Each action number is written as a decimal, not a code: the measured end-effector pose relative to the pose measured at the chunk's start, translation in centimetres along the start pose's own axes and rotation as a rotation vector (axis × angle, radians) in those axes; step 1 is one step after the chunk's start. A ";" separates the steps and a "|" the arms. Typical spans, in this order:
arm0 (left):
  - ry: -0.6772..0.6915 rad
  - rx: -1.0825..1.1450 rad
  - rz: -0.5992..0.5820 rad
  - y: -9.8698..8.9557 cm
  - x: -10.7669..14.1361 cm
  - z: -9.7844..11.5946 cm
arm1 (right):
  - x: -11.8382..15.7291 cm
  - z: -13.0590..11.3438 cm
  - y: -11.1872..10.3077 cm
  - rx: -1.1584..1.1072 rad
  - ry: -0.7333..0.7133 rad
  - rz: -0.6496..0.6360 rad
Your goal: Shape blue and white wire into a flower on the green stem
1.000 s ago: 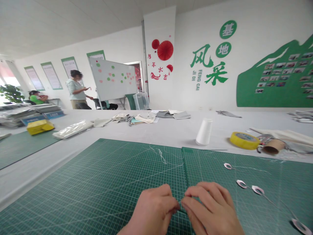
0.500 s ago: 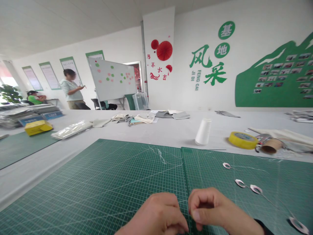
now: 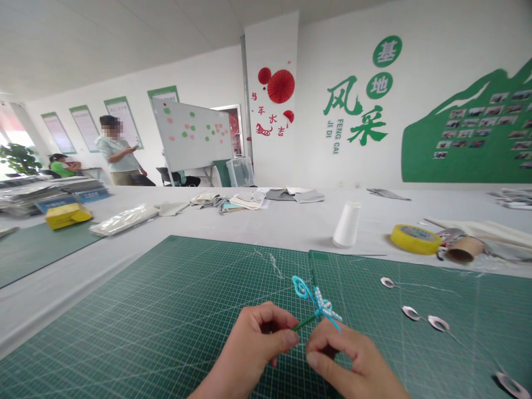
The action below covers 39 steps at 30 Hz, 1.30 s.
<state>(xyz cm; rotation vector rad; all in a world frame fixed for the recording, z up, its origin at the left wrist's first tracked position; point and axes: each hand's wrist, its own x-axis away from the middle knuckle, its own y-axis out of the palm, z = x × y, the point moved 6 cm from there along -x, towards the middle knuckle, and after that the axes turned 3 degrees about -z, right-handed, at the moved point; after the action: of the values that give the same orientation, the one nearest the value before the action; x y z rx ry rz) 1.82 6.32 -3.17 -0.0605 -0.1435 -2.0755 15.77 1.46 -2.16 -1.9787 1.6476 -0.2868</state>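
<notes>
Between my hands I hold up a small twisted craft piece [image 3: 318, 302] of teal loops and white beaded strands on a thin green stem [image 3: 303, 323]. My left hand [image 3: 257, 346] pinches the stem's lower end. My right hand [image 3: 338, 354] grips the piece from below, near the teal strands, and its fingertips partly hide the lower end. Both hands are just above a green cutting mat [image 3: 233, 310]. To the right of my right hand, several white wire loops [image 3: 410, 313] with trailing threads lie on the mat.
Beyond the mat stand a white thread cone [image 3: 346, 224], a yellow tape roll [image 3: 415, 239] and a cardboard tube [image 3: 464, 249]. Fabric scraps [image 3: 245, 200] lie farther along the table. A standing person [image 3: 118, 152] is near a whiteboard [image 3: 191, 133].
The teal-and-white piece on its green stem now shows, raised between my hands, which have moved slightly apart. The standing person has shifted left.
</notes>
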 end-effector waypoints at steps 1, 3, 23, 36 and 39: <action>-0.030 0.035 0.015 -0.1 -0.1 -0.2 | 0.1 -0.2 0.0 0.035 -0.005 0.014; -0.069 0.094 0.050 -0.2 -0.1 -0.5 | 0.1 -0.5 -0.1 0.085 -0.002 0.035; -0.066 0.114 0.105 0.0 0.2 -0.2 | 0.0 1.3 3.0 -0.946 0.242 0.109; -0.047 0.289 0.002 1.4 -0.4 -1.9 | 0.1 1.3 1.9 -0.730 0.260 0.196; -0.063 0.326 0.005 1.5 -0.2 -1.5 | 0.2 1.2 1.7 -0.661 0.245 0.175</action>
<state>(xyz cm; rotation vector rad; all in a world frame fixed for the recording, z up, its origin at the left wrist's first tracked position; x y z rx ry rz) 3.24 5.57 -4.54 0.0733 -0.5170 -2.0214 14.95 1.47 -4.14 -2.2994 2.2752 0.1082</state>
